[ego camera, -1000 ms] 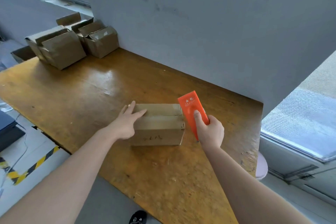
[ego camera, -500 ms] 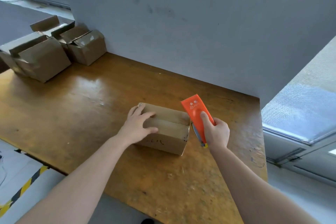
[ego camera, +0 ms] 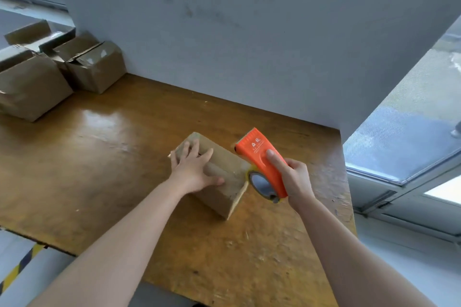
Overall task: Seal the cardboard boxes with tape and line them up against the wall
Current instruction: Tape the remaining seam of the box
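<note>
Evidently the left hand [ego camera: 193, 169] pressed flat on the box [ego camera: 219, 198], and the right hand [ego camera: 295, 179] gripped the dispenser [ego camera: 259, 157] (tape at the box's end); a skewed pull could wrinkle the seal.

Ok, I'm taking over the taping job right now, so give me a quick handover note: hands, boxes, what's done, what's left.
Left hand presses flat on the box in the middle of the table.
Right hand grips the orange dispenser at the box's right end.
Other boxes sit far left by the wall, some with flaps up.
Done: this box's flaps are closed.
Left: tape it, move it to the wall, then do the rest.
</note>
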{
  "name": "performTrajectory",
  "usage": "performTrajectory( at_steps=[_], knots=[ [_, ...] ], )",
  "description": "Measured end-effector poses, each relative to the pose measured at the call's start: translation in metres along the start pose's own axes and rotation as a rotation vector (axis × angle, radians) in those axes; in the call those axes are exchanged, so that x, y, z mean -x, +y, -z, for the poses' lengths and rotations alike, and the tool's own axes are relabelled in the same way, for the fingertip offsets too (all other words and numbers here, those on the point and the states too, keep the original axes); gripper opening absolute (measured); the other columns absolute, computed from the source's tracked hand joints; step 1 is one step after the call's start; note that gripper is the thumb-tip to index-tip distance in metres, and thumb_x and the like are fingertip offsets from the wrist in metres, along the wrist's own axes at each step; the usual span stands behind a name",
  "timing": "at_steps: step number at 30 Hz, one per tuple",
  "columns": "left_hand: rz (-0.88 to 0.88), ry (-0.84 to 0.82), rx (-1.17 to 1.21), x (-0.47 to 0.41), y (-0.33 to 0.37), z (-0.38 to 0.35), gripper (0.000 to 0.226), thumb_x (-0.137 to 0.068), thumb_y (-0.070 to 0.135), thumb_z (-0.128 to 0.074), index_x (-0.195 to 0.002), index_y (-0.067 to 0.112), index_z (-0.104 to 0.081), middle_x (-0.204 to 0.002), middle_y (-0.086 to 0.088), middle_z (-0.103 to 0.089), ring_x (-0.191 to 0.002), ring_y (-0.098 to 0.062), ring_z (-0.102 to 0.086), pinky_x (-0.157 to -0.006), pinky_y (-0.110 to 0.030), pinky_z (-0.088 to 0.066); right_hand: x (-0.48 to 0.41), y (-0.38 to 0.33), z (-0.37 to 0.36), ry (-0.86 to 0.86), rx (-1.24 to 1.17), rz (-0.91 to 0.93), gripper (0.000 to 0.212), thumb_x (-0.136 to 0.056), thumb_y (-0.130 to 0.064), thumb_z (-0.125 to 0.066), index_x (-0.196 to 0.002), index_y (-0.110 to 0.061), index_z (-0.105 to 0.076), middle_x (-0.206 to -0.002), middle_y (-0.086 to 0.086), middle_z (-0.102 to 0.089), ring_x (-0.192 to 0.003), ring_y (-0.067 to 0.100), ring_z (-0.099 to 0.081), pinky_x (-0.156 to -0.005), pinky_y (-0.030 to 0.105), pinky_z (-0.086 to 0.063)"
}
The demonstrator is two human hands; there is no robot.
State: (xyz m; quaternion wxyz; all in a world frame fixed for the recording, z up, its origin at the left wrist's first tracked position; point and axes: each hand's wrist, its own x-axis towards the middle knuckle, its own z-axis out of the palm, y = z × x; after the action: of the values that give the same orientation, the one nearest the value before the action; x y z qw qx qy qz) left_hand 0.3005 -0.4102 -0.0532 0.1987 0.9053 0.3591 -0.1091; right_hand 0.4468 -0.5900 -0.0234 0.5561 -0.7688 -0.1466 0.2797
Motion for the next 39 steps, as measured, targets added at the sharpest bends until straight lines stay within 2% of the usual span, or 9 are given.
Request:
performTrajectory(
  at_steps=[6,12,15,19,24,26,28,34,39],
  knots=[
    [-0.171,-0.198,-0.058,-0.008,0.0,0.023,0.074,-0.091,0.024,-0.065,-0.147,0.052,-0.024,-0.161,-0.005,0.022,-0.145,-0.028,0.028,-0.115,-0.06,0.011,-0.004,-0.012,0.019,-0.288,-0.051,-0.06,0.057,-0.067,-0.053,-0.073,-0.093,-0.003,-0.071,-0.081,0.012,-0.075,-0.068,0.022,-0.07,-0.062,0.029,-0.057],
    [0.056,-0.034,-0.042,0.004,0.031,-0.001,0.101,-0.076,0.072,-0.06,-0.155,0.036,-0.006,-0.162,-0.008,0.013,-0.148,-0.031,0.012,-0.116,-0.058,-0.009,-0.004,-0.015,0.032,-0.326,-0.048,-0.028,0.054,-0.067,-0.054,-0.072,-0.093,-0.006,-0.071,-0.085,0.011,-0.075,-0.072,0.023,-0.07,-0.068,0.032,-0.057],
    [-0.057,-0.068,0.053,0.006,0.025,-0.01,0.105,-0.078,0.063,-0.067,-0.156,0.029,-0.006,-0.162,-0.009,0.017,-0.148,-0.028,0.019,-0.119,-0.056,-0.008,-0.003,-0.015,0.036,-0.361,-0.048,-0.03,0.052,-0.066,-0.053,-0.074,-0.09,-0.007,-0.07,-0.085,0.012,-0.075,-0.071,0.023,-0.069,-0.067,0.032,-0.056],
    [-0.388,-0.222,0.088,-0.008,0.013,-0.009,0.1,-0.075,0.043,-0.08,-0.154,0.037,-0.019,-0.164,0.004,0.01,-0.148,-0.017,0.017,-0.12,-0.056,-0.007,0.0,-0.014,0.04,-0.428,-0.046,-0.034,0.05,-0.069,-0.051,-0.079,-0.089,-0.006,-0.07,-0.084,0.013,-0.074,-0.068,0.022,-0.068,-0.062,0.029,-0.055],
    [-0.369,-0.157,0.176,0.006,0.027,-0.004,0.058,-0.083,0.021,-0.072,-0.136,0.039,-0.053,-0.161,0.005,-0.02,-0.15,-0.019,-0.01,-0.118,-0.06,-0.01,0.004,-0.013,0.044,-0.479,0.003,-0.03,0.06,-0.065,-0.057,-0.08,-0.091,-0.004,-0.068,-0.083,0.013,-0.074,-0.065,0.021,-0.069,-0.051,0.024,-0.054],
    [-0.3,-0.022,0.56,0.019,0.033,0.0,0.03,-0.09,0.013,-0.062,-0.108,0.034,-0.07,-0.134,-0.001,-0.06,-0.131,-0.021,-0.048,-0.11,-0.051,-0.037,0.004,-0.012,0.045,-0.471,0.009,-0.021,0.064,-0.062,-0.059,-0.079,-0.093,-0.004,-0.068,-0.085,0.013,-0.074,-0.068,0.023,-0.07,-0.054,0.025,-0.055],
    [-0.161,0.024,0.956,0.034,0.04,0.009,0.028,-0.096,0.009,-0.048,-0.096,0.02,-0.074,-0.1,-0.004,-0.073,-0.097,-0.019,-0.065,-0.086,-0.036,-0.053,0.004,-0.013,0.045,-0.474,0.012,-0.015,0.062,-0.067,-0.059,-0.081,-0.093,-0.004,-0.067,-0.085,0.012,-0.074,-0.068,0.022,-0.07,-0.055,0.025,-0.056],
    [-0.104,-0.143,1.333,0.055,0.042,0.021,0.043,-0.089,0.05,-0.054,-0.087,0.01,-0.07,-0.082,-0.014,-0.069,-0.058,-0.017,-0.058,-0.047,-0.024,-0.043,0.006,-0.018,0.034,-0.508,0.048,0.025,0.046,-0.068,-0.052,-0.07,-0.086,-0.009,-0.068,-0.082,0.008,-0.075,-0.067,0.019,-0.071,-0.057,0.025,-0.054],
    [-0.115,-0.077,1.513,0.063,0.039,0.022,0.014,-0.081,0.022,-0.065,-0.075,0.009,-0.065,-0.062,-0.008,-0.063,-0.043,-0.012,-0.051,-0.037,-0.019,-0.034,0.007,-0.023,0.026,-0.512,0.086,0.057,0.048,-0.067,-0.055,-0.08,-0.08,-0.01,-0.069,-0.082,0.011,-0.075,-0.07,0.022,-0.07,-0.062,0.028,-0.055]
  ],
)
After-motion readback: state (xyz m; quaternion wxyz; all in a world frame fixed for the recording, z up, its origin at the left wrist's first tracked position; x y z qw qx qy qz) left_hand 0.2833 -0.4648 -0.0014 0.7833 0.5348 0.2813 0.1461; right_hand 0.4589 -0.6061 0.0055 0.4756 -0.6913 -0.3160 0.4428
